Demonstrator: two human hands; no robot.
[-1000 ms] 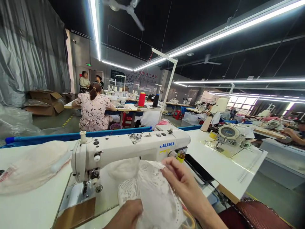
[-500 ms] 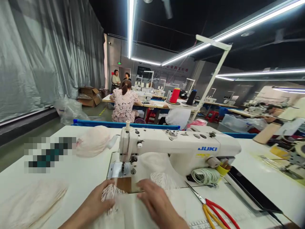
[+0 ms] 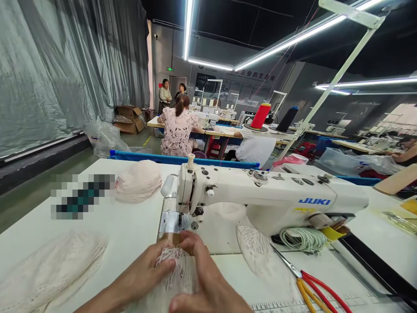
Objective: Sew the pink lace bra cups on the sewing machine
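A strip of white lace fabric (image 3: 177, 269) lies in front of the needle area of a white sewing machine (image 3: 260, 191). Its left side is pinched by my left hand (image 3: 148, 267), thumb on top. At its right edge, the bent fingers of my right hand (image 3: 208, 271) close on the lace near the machine bed, with the thumb lower down. The presser foot (image 3: 180, 221) stands just beyond my fingertips. Another lace piece (image 3: 254, 248) rests right of my right hand. Scissors (image 3: 301, 274) with red and yellow handles lie farther right.
Cream lace pieces lie at the left front (image 3: 55, 265) and left back (image 3: 138, 180) of the white table. A coiled pale cord (image 3: 302, 239) sits by the machine base, near a black flat device (image 3: 378, 261). A ruler (image 3: 276, 304) runs along the front. Other people work beyond.
My right hand has come in to the lace beside my left hand. The view has shifted, and the lace piece on the right shows more plainly, out from under the machine arm.
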